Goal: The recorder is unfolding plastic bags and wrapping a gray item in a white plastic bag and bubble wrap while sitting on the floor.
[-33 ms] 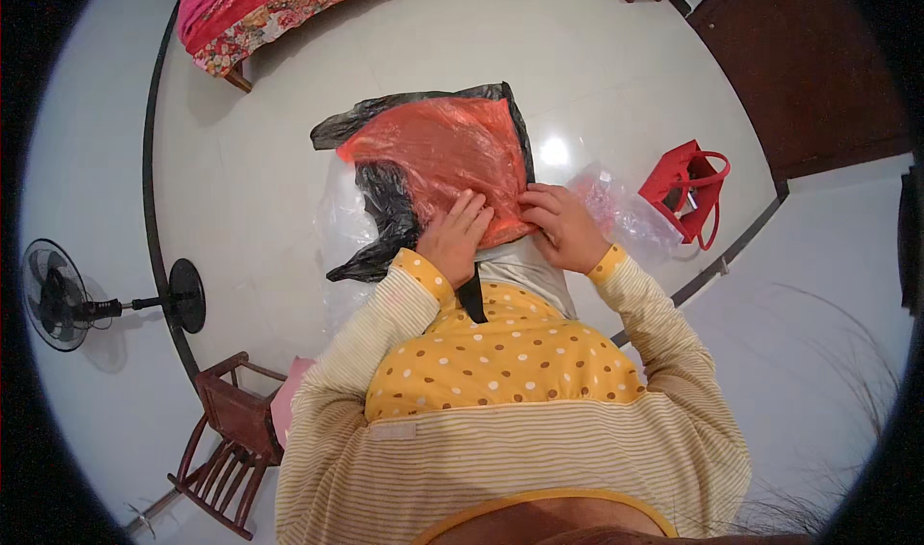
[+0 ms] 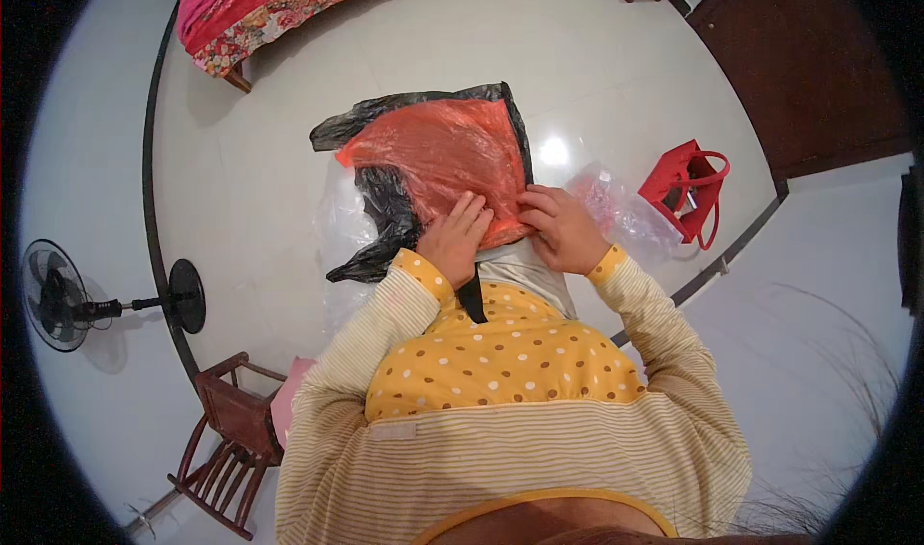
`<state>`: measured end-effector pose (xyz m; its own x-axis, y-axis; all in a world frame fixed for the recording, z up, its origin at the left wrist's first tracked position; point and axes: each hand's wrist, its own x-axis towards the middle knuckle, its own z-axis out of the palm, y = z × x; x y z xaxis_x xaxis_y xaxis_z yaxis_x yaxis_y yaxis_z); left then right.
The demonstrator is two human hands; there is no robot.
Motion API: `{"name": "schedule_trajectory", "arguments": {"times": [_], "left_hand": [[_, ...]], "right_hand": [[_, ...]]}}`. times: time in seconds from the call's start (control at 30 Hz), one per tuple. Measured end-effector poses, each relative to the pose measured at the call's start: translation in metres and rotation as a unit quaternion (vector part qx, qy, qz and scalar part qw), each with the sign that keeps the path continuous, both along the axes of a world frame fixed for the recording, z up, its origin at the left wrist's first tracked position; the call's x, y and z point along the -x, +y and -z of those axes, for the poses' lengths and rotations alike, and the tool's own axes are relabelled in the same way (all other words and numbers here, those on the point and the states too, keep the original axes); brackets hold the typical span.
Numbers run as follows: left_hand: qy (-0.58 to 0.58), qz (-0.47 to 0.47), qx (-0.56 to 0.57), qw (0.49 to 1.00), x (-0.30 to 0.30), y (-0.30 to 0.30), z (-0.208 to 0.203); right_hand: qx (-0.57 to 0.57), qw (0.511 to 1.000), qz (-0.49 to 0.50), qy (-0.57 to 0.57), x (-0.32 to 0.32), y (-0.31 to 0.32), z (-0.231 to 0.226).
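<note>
Red bag [image 2: 443, 151]: spread out in front of the person, on top of a black bag [image 2: 388, 213].
Left hand [image 2: 455, 242]: palm down on the red bag's lower part, fingers stretched and slightly apart.
Right hand [image 2: 568, 232]: fingers bent at the red bag's lower right edge; I can't tell whether they pinch the plastic.
Black bag: pokes out past the red one, above and to the left.
Clear bag [image 2: 337, 208]: just left of the black bag, on the pale floor [image 2: 260, 179].
Right side: red tote [image 2: 683, 199], handles outward.
</note>
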<state>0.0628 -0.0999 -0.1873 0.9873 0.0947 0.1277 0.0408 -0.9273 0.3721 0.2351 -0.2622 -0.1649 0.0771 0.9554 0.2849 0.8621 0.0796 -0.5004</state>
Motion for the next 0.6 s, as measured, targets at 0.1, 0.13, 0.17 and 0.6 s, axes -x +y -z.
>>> {"name": "schedule_trajectory", "arguments": {"times": [0.1, 0.13, 0.17, 0.6], "left_hand": [[0.02, -0.007, 0.027, 0.999, 0.001, -0.001, 0.002], [0.038, -0.005, 0.014, 0.999, 0.0, -0.002, 0.0], [0.055, -0.003, 0.001, 0.999, -0.002, -0.002, -0.004], [0.02, -0.019, -0.008, 1.0, -0.007, -0.028, -0.033]], "right_hand": [[0.042, 0.999, 0.001, -0.029, 0.004, 0.0, -0.009], [0.041, 0.999, 0.001, -0.029, 0.004, -0.001, -0.009], [0.047, 0.998, 0.001, -0.041, 0.003, 0.0, -0.009], [0.046, 0.998, 0.02, -0.037, 0.003, 0.017, -0.008]]}}
